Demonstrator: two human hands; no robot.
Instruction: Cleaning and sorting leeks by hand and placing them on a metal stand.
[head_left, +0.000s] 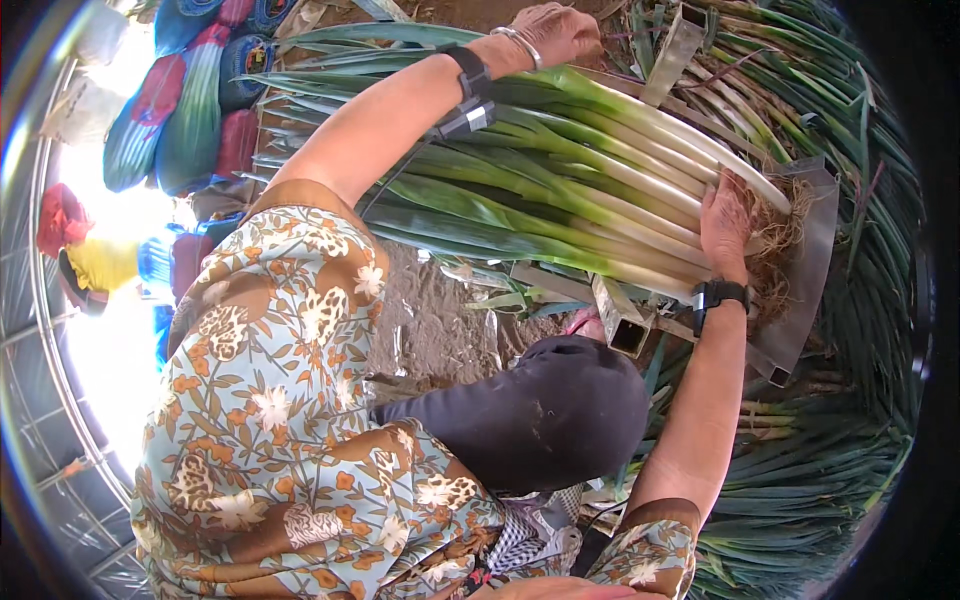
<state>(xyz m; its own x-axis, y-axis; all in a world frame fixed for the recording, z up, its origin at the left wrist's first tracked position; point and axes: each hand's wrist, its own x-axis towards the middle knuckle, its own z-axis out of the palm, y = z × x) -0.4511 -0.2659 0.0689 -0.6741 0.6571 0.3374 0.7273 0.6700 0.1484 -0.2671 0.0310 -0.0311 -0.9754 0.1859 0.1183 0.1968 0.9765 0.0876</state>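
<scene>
A thick bundle of long green onions or leeks (600, 195) lies on a metal frame (626, 322), green leaves to the left, white stalks and roots (780, 247) to the right. Above the bundle's upper edge is my left hand (559, 34), fingers curled, with a thin purple cord (637, 31) running from its fingertips. My right hand (726, 217) lies over the white stalks beside the roots, its fingertips tucked at the uppermost stalk (757, 184). The palm side of that hand is hidden. A curved metal plate (814, 262) stands behind the root ends.
More green onions or leeks are piled along the right side (862, 315) and lower right (795, 480). Blue and red net rolls (187, 112) lie at the upper left. My bent knee (555, 412) is close below the frame, over brown soil (435, 322). Square tube posts (675, 56) project upward.
</scene>
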